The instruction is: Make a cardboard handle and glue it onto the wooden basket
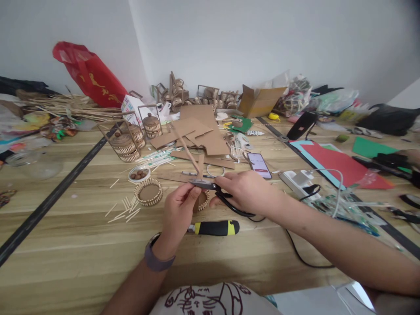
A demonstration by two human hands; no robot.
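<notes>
Both forearms reached forward and met at centre. The left hand (179,208), wrist bent upward, pinched with its fingers (189,189). The right hand (246,190) was curled closed, knuckles up.

Two hands work over the worktop (82,245): the left hand (179,210) and the right hand (246,191). Between their fingers is one pair of scissors (216,192) and one long wooden stick (187,151). Just below the fingers lies one black-and-yellow handled tool (215,227). Left of the fingers sits one round woven tray (148,192), one small dish of brown beads (139,174) and a scatter of short sticks (123,210), too many to count surely. Right of the fingers lies one phone (259,165). Far beyond them, one red bag (88,74) and one open cardboard box (259,101).
</notes>
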